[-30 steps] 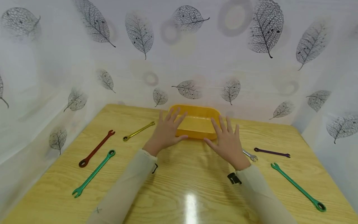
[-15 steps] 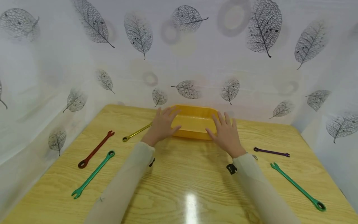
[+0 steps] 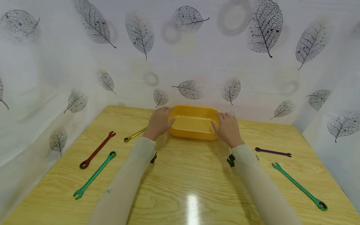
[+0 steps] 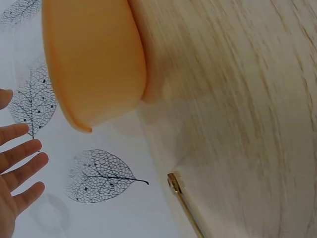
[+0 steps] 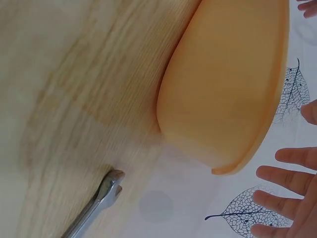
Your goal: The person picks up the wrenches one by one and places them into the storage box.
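A yellow-orange plastic tray (image 3: 194, 135) stands on the table against the leaf-print cloth. My left hand (image 3: 158, 123) is at its left end, thumb by the near corner. My right hand (image 3: 228, 128) is at the opposite end, thumb overlapping the rim in the head view. Both wrist views show the fingers extended and spread beside the tray's outer wall (image 4: 94, 59), gripping nothing. Behind my left hand, part of a gold wrench (image 3: 135, 135) is hidden. A silver wrench (image 5: 99, 198) lies near my right wrist, mostly covered by the forearm in the head view.
On the left lie a red wrench (image 3: 97, 150) and a green wrench (image 3: 95, 175). To the right are a small purple wrench (image 3: 273, 152) and another green wrench (image 3: 299, 186). Leaf-print cloth (image 3: 180, 62) encloses the table's back and sides.
From over the tray with fingers spread, both hands have moved outward and down to its two ends. The right forearm now covers more of the silver wrench. The tray looks unmoved.
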